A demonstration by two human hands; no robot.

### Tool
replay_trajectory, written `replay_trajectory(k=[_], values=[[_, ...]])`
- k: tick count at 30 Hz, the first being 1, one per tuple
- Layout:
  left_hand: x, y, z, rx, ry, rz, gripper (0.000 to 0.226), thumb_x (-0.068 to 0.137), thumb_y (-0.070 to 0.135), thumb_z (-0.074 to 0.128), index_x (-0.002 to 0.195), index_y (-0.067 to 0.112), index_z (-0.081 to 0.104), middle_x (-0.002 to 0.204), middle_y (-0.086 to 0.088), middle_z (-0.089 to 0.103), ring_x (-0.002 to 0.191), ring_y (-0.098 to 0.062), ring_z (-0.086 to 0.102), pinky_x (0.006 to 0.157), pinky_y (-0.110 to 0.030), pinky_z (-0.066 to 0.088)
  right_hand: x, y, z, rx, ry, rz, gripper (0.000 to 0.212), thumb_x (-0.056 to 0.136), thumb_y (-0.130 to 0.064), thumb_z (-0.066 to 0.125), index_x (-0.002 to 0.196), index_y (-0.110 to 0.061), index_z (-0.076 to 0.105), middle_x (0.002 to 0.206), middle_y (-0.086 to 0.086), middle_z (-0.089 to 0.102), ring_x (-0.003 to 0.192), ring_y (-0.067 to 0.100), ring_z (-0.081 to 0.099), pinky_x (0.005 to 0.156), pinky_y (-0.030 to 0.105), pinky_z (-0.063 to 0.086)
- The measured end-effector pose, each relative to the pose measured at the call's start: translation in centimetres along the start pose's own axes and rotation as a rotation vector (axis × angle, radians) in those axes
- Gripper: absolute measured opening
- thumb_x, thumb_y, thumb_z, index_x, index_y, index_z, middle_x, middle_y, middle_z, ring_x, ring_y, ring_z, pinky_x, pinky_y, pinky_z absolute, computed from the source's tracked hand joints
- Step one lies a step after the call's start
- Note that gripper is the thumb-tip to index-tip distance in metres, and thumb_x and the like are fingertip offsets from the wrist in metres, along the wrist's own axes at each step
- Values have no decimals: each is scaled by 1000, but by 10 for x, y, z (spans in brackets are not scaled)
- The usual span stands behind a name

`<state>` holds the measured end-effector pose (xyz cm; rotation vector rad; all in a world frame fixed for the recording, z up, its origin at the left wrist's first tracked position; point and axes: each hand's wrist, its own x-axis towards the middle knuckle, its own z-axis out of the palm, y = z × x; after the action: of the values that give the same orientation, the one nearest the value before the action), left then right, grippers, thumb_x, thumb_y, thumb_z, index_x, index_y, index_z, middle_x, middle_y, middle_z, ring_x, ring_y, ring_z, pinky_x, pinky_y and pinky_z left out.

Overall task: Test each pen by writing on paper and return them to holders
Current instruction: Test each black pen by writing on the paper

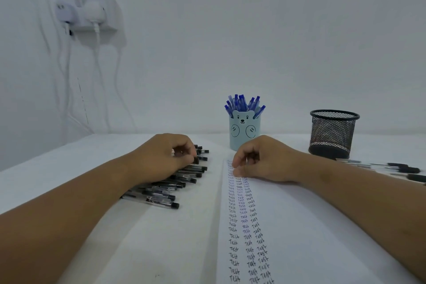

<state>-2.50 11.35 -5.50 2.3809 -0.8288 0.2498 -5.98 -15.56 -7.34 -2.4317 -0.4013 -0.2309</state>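
Observation:
A row of several black-capped pens (175,182) lies on the white table left of the paper. My left hand (161,157) rests on the far end of that row, its fingers curled around a black pen (197,159). The white paper (288,226) carries three columns of the word "Test". My right hand (262,160) presses on the paper's far end with fingers curled and nothing seen in it. A light blue bear holder (244,131) full of blue pens stands behind the paper. A black mesh holder (333,134) stands at the right and looks empty.
A few more black pens (396,168) lie on the table to the right of the mesh holder. A white wall socket unit (90,11) with hanging cables is on the wall at the upper left. The wall rises right behind the holders.

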Motion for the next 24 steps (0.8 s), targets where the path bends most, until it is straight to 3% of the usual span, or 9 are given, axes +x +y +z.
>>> replay_trajectory(k=[3,5,8,11,13,18,21,24], values=[[0,5,-4,-85,141,17,19,104,19,50,94,31,61,94,9,70,52,-3,47,56,-18,40,-1,0,0,-8,2,7,16,77,-36,87,85,-26,78,82,1,72,65,1,52,67,18,45],[3,10,-8,-255,282,28,23,107,16,39,97,31,52,87,3,72,52,-12,45,48,-22,38,-1,0,0,-17,-1,0,15,77,-37,86,85,-27,78,86,2,73,66,1,53,67,19,46],[8,19,-17,-762,545,21,23,109,14,33,94,24,47,64,1,47,60,-17,44,65,-31,42,0,1,0,-24,-1,1,14,77,-37,86,85,-29,77,87,2,73,67,1,53,68,19,46],[9,25,-26,-1382,593,-85,31,106,30,33,78,21,44,59,2,30,51,-14,29,59,-28,35,-1,0,1,-21,1,-4,13,77,-37,85,84,-29,77,87,2,73,67,1,53,68,19,46],[8,23,-27,-1596,595,-169,35,101,33,34,69,20,41,56,3,24,48,-13,22,56,-26,31,-2,-1,1,-15,0,1,12,78,-35,85,84,-29,77,81,-2,71,66,1,52,68,18,45],[8,27,-20,-1711,602,-221,8,69,15,38,64,18,34,59,2,20,47,-15,17,53,-25,31,2,1,2,35,57,10,8,88,-20,74,92,-27,75,78,-11,70,69,-1,57,74,20,47],[5,34,-13,-1771,552,-211,23,90,20,34,67,17,36,57,1,23,47,-16,23,57,-28,34,-1,-3,4,87,181,-51,7,95,-24,65,96,-27,71,73,-4,72,64,5,57,73,33,51],[2,47,-2,-1780,459,-190,30,95,27,35,67,17,37,56,0,25,47,-17,28,62,-31,38,-2,-17,4,-126,373,-357,21,92,-41,68,103,-25,74,63,-10,55,57,6,47,59,18,39]])
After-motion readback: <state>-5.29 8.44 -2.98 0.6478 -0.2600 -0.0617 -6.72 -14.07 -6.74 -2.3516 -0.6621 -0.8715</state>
